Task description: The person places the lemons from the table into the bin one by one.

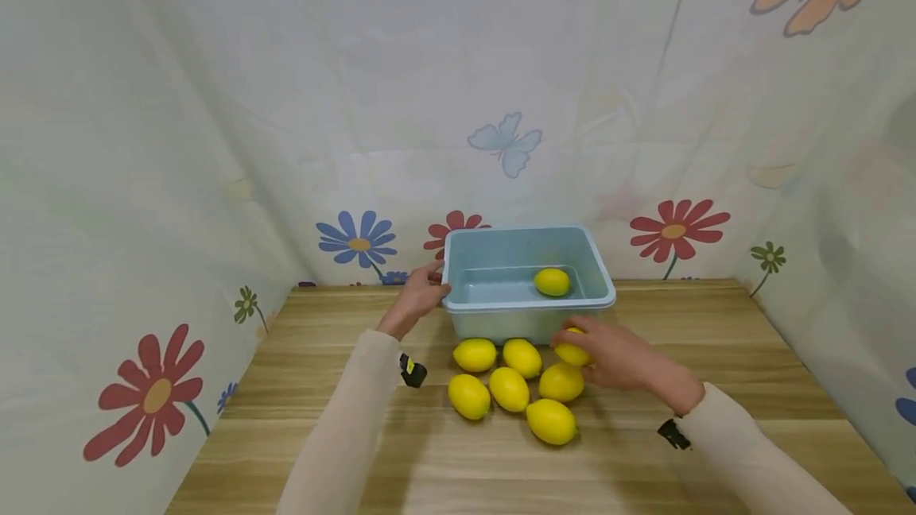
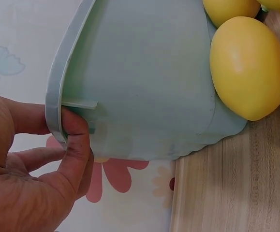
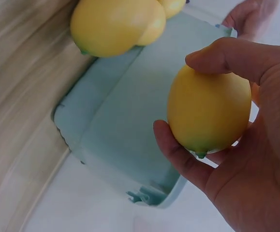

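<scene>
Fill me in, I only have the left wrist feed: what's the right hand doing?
Observer: The right hand grips a lemon between thumb and fingers.
Operator: I only see the outside of the bin. Anything in it?
Observer: Yes, a single lemon lies on the floor of the blue bin.
Operator: My view crops the loose ones. Full count on the table, not counting the one in hand?
Observer: The head view shows six lemons on the wooden tabletop, grouped at the near side of the bin.
</scene>
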`<state>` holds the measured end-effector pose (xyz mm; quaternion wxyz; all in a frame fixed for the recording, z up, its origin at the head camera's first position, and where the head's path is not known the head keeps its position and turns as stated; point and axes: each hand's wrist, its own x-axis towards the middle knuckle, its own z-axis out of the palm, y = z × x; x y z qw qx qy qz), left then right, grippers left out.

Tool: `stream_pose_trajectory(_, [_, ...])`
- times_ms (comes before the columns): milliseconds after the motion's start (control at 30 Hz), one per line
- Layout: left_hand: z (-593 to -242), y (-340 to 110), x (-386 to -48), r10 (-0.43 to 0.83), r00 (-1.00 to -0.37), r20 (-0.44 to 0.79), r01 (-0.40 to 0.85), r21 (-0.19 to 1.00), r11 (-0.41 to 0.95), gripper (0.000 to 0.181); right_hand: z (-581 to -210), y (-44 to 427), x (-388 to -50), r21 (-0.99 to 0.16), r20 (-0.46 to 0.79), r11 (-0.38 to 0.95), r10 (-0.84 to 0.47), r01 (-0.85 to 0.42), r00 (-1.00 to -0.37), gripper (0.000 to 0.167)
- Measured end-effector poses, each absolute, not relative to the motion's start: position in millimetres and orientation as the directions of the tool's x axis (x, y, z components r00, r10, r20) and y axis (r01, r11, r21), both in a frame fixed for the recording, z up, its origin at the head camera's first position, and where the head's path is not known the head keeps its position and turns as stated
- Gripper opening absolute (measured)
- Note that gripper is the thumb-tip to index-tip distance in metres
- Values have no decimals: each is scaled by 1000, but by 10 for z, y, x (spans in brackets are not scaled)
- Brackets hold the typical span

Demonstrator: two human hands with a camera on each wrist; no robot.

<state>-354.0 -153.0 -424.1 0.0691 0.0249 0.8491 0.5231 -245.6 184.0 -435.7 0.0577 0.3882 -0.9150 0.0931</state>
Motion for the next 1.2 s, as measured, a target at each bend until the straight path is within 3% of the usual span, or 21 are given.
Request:
stream_pose_trajectory(467, [-4253, -1563, -3536, 125, -988, -91, -29, 901, 433, 59, -4163, 1883, -2584, -120, 218, 640, -729, -759, -649, 49])
stream_pose_trajectory(767, [-4263, -1560, -3543, 145, -985, -92, -23, 908, 419, 60, -3967, 1822, -2602, -150, 190, 665, -707, -732, -681, 51])
stream_pose_trajectory(1200, [-4243, -1539, -3538, 124, -987, -101, -36, 896, 443, 60, -3717, 1777, -2675, -150, 270, 634, -712, -758, -649, 53])
